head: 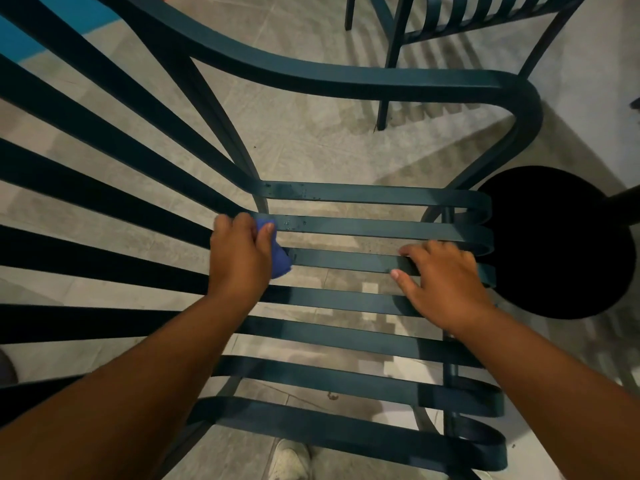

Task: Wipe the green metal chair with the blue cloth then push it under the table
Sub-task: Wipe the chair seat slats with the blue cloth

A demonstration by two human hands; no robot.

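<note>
Left hand (239, 258) grips blue cloth (278, 259) | right hand (446, 285) flat on chair (346, 226)

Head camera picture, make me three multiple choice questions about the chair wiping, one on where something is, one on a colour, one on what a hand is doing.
1. Where is the cloth?
A. On the floor
B. In the left hand, at the seat slats
C. Draped over the armrest

2. What colour is the cloth?
A. Blue
B. Red
C. White

3. What is the right hand doing?
A. Gripping a bottle
B. Hanging off the chair
C. Resting open on a seat slat

Answers:
1 B: the left hand grips the cloth where the seat of the green metal chair meets its back.
2 A: the bunched cloth showing past the fingers is blue.
3 C: the right hand lies with straight fingers across a slat and holds nothing.
</note>
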